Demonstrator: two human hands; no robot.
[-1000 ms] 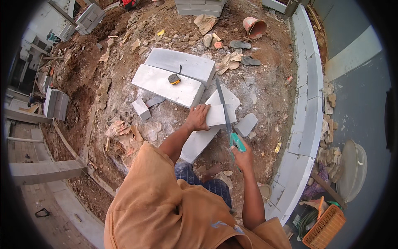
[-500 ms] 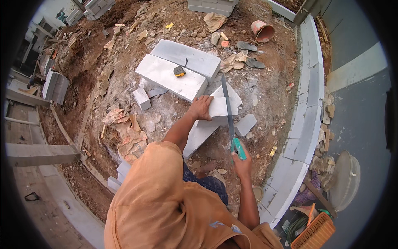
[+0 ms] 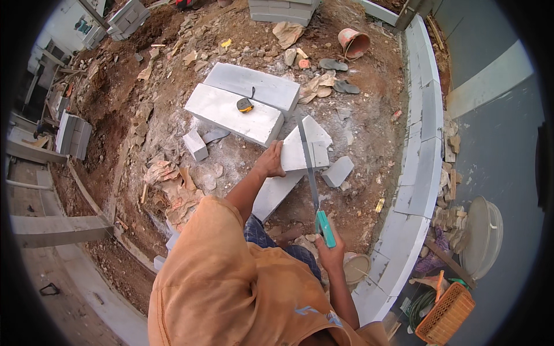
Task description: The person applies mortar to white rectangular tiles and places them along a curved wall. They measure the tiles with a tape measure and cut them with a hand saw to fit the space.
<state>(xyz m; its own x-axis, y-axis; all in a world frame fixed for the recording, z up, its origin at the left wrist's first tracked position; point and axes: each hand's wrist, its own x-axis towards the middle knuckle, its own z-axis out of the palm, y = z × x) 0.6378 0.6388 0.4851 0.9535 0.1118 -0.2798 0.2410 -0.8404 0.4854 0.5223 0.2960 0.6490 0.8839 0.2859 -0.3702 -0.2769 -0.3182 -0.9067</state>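
Observation:
My right hand (image 3: 330, 252) is closed round the teal handle (image 3: 325, 229) of a handsaw. Its long grey blade (image 3: 309, 167) points away from me and lies across a pale lightweight block (image 3: 293, 153). Against that block's left side presses my left hand (image 3: 271, 160), fingers on its edge and palm low; whether it grips is hard to see, but the fingers lie flat along it. Under the cut block runs another white block (image 3: 276, 195), slanting toward my legs. A small offcut (image 3: 337, 172) rests on the dirt to the right of the blade.
Two long white blocks (image 3: 234, 113) lie ahead, a tape measure (image 3: 244, 105) on the nearer one. A smaller block piece (image 3: 195, 144) sits left. Sandals (image 3: 346, 87) and a tipped bucket (image 3: 354, 44) lie farther off. A low block wall (image 3: 415, 179) curves along the right.
The saw has come back toward me, its handle lower and its blade further left on the block. My left hand has slid slightly down and left, and the block appears turned.

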